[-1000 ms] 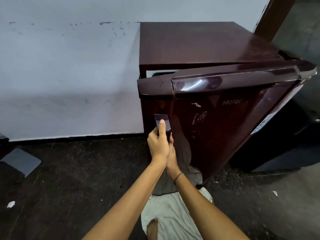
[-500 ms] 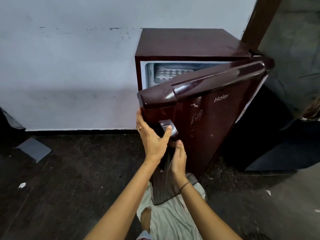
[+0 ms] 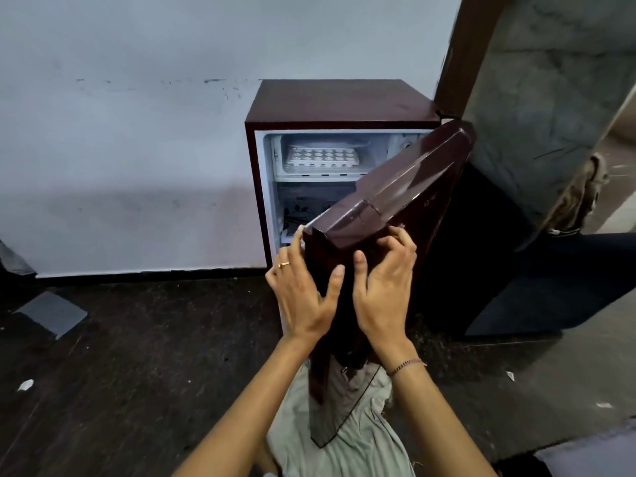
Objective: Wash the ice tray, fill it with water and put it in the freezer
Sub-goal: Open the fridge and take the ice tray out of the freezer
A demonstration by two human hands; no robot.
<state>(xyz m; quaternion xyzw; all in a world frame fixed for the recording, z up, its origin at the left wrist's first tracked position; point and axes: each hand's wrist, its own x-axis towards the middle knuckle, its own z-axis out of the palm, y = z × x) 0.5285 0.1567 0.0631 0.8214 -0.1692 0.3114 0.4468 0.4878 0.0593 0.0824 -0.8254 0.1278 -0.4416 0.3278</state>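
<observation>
The ice tray point(image 3: 321, 158) lies flat in the freezer compartment point(image 3: 275, 156) at the top of a small maroon fridge point(image 3: 340, 101), whose door point(image 3: 395, 187) stands partly open. Neither hand touches the tray. The left hand point(image 3: 303, 294) grips the door's free edge, fingers behind it and thumb on the front. The right hand point(image 3: 382, 290) has its fingers bent with the tips on the door's front, just under the top corner; whether they hook a recess there I cannot tell. The tray looks like pale, thin plastic with many small cells: probably light and a little flexible, possibly frosted to the shelf and cold and slippery, so taking it by the 2 short ends and lifting it level seems wise. Once it is filled, any tilt will likely spill water. The fridge stands on a dark, speckled floor point(image 3: 137, 339) against a scuffed white wall point(image 3: 137, 132), with paper scraps point(image 3: 25, 384) and a grey slab point(image 3: 51, 313) lying to the left. Pale cloth point(image 3: 344, 442) lies beneath the door's lower corner.
</observation>
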